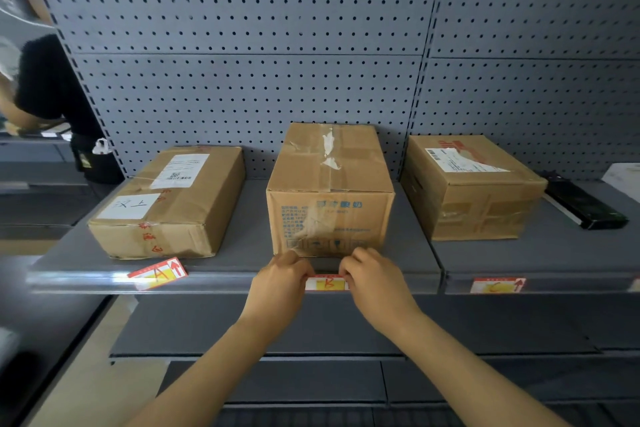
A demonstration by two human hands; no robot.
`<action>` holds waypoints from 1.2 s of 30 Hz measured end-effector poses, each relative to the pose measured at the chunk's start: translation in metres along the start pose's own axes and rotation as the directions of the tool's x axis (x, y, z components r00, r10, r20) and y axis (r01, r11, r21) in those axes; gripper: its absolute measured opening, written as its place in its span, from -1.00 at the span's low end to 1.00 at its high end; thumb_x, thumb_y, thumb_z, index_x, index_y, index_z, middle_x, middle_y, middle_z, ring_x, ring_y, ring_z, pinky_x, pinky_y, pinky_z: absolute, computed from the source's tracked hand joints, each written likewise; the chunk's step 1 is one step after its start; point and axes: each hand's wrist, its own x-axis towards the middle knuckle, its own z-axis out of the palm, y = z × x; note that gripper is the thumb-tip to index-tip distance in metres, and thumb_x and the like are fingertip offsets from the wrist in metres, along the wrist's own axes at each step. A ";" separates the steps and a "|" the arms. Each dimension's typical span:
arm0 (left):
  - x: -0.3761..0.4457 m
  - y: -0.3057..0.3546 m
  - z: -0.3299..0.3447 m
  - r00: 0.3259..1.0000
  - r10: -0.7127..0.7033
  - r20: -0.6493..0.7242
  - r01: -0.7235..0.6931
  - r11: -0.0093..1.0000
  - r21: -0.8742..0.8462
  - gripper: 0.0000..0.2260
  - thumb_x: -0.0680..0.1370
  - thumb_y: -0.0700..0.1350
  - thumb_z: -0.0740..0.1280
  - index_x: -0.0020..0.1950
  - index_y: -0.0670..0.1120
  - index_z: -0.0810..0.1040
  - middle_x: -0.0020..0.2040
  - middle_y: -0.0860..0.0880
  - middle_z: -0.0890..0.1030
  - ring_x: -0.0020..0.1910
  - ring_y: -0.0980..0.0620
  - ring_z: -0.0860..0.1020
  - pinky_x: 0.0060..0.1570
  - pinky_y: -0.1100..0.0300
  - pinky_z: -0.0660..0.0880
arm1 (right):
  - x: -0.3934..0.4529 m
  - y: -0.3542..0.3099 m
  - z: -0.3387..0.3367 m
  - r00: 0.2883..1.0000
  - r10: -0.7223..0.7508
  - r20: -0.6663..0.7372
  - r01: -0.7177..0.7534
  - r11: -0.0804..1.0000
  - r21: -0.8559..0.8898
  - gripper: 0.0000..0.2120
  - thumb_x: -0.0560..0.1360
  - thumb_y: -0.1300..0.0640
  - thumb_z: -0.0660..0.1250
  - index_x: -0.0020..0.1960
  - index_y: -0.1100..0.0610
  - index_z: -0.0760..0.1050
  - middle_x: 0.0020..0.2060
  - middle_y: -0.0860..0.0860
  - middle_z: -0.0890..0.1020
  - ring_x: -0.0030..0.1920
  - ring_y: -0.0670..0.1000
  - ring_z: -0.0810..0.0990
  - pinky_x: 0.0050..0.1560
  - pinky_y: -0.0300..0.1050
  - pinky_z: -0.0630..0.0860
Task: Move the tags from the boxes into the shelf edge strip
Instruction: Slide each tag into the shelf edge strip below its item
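Grey shelf [242, 253], B tag [327, 283] in edge strip [221, 279], pinched between left hand [282, 279] and right hand [372, 282]

Two bare forearms come up from the bottom of the view, each ending in an uncovered hand. The left hand [282, 282] wears no glove, ring or watch, and its wrist carries no strap or band. The right hand [372, 282] is just as plain, with no jewellery or covering on the fingers [349, 267] or the wrist. No sleeve or cuff shows on either arm; both are bare all the way down to the lower edge of the view, so whatever the person wears on the upper body lies out of sight. The nails are too small and blurred to tell anything about them.
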 end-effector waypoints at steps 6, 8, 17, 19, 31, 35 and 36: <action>-0.003 0.001 0.006 1.000 0.008 0.025 -0.010 0.998 0.059 -0.76 0.29 -0.34 0.53 -0.18 -0.03 0.69 -0.23 -0.02 0.60 -0.26 -0.08 0.62 -0.49 0.11 0.54 | -0.002 0.002 0.004 1.000 0.025 -0.004 -0.025 1.000 0.014 -0.84 0.39 0.35 0.40 -0.13 0.12 0.62 -0.20 0.03 0.59 -0.13 0.09 0.56 -0.28 0.00 0.54; -0.005 0.001 0.008 0.999 -0.008 0.031 0.007 1.000 0.021 -0.79 0.40 -0.35 0.44 -0.08 -0.07 0.69 -0.13 -0.06 0.60 -0.16 -0.11 0.61 -0.41 0.06 0.56 | -0.002 0.003 0.003 0.999 0.032 -0.002 -0.032 0.999 0.026 -0.84 0.42 0.33 0.37 -0.09 0.12 0.63 -0.16 0.03 0.60 -0.09 0.08 0.56 -0.23 -0.01 0.54; -0.007 -0.004 0.008 0.999 0.007 0.040 -0.006 1.000 -0.026 -0.73 0.48 -0.36 0.34 0.06 -0.06 0.65 -0.01 -0.05 0.57 -0.04 -0.10 0.57 -0.30 0.02 0.56 | -0.003 0.000 -0.003 0.998 0.045 0.032 -0.046 0.998 0.044 -0.80 0.53 0.28 0.26 0.05 0.12 0.62 -0.06 0.04 0.59 0.02 0.06 0.52 -0.10 -0.05 0.50; -0.008 -0.005 0.009 0.999 0.013 0.039 -0.013 1.000 -0.019 -0.71 0.47 -0.37 0.35 0.07 -0.05 0.64 -0.01 -0.04 0.56 -0.04 -0.10 0.57 -0.33 0.03 0.55 | -0.003 0.001 -0.002 0.998 0.050 0.033 -0.052 0.997 0.056 -0.80 0.52 0.28 0.27 0.04 0.13 0.63 -0.06 0.05 0.59 0.02 0.07 0.52 -0.10 -0.03 0.51; -0.019 -0.007 0.008 0.999 0.047 -0.010 -0.048 0.996 -0.077 -0.82 0.52 -0.32 0.29 0.06 -0.14 0.60 0.05 -0.09 0.55 -0.02 -0.10 0.55 -0.14 -0.03 0.59 | 0.000 -0.009 -0.003 0.994 0.107 0.029 -0.110 0.983 0.147 -0.81 0.56 0.20 0.26 0.05 0.06 0.62 0.00 -0.06 0.58 0.07 -0.03 0.50 -0.04 -0.11 0.52; -0.032 -0.021 -0.001 0.999 -0.033 -0.013 0.032 0.998 -0.056 -0.79 0.50 -0.33 0.29 0.08 -0.14 0.61 0.05 -0.11 0.56 -0.01 -0.13 0.58 -0.20 -0.02 0.59 | 0.008 -0.031 0.013 0.999 0.041 0.004 -0.041 0.983 0.181 -0.84 0.53 0.25 0.27 0.00 0.11 0.61 -0.04 0.00 0.59 0.03 0.05 0.52 -0.11 -0.03 0.52; -0.036 -0.027 -0.005 0.998 -0.058 -0.023 0.057 0.998 -0.035 -0.80 0.51 -0.32 0.29 0.07 -0.13 0.61 0.05 -0.10 0.56 -0.01 -0.12 0.58 -0.24 0.00 0.59 | 0.011 -0.039 0.018 1.000 0.015 -0.003 -0.014 0.980 0.198 -0.84 0.52 0.26 0.28 -0.02 0.12 0.61 -0.06 0.02 0.60 0.03 0.07 0.52 -0.12 0.00 0.52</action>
